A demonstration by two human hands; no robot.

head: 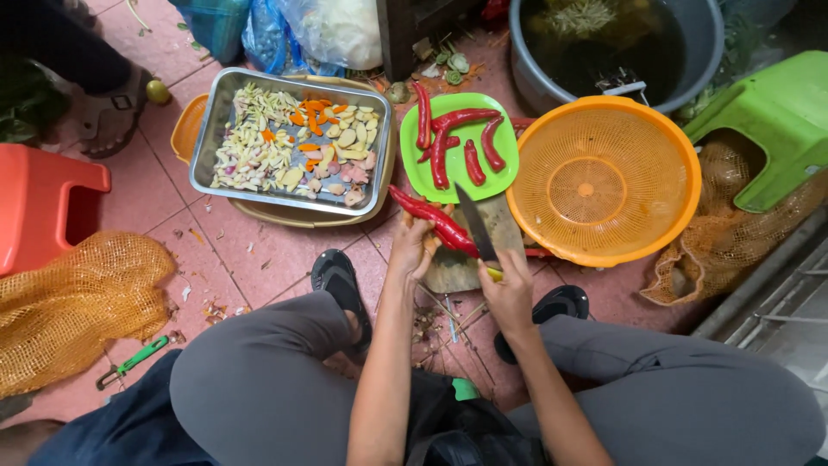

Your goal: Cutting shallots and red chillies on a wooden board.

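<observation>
At the far left we are seeing an orange plastic stool and a heap of yellow mesh netting, with a small green-handled peeler lying on the pink tiled floor just beside it. Next comes a rectangular steel tray holding pale sliced pieces and orange bits, sitting on a yellow plastic tray.

We are closing our left hand around a long red chilli pepper, fingers curled and pressing it at its lower end, so it is lying in the air just below the tray's corner. Our right hand is wrapping tight around the yellow handle of a dark-bladed kitchen knife, whose blade is touching the chilli. A worn wooden chopping board is lying under both.

Behind them a round green plastic plate is carrying more red chillies. Rightward we are seeing an orange plastic colander, a grey bucket of dark water, and a green plastic stool above another netted sack.
</observation>
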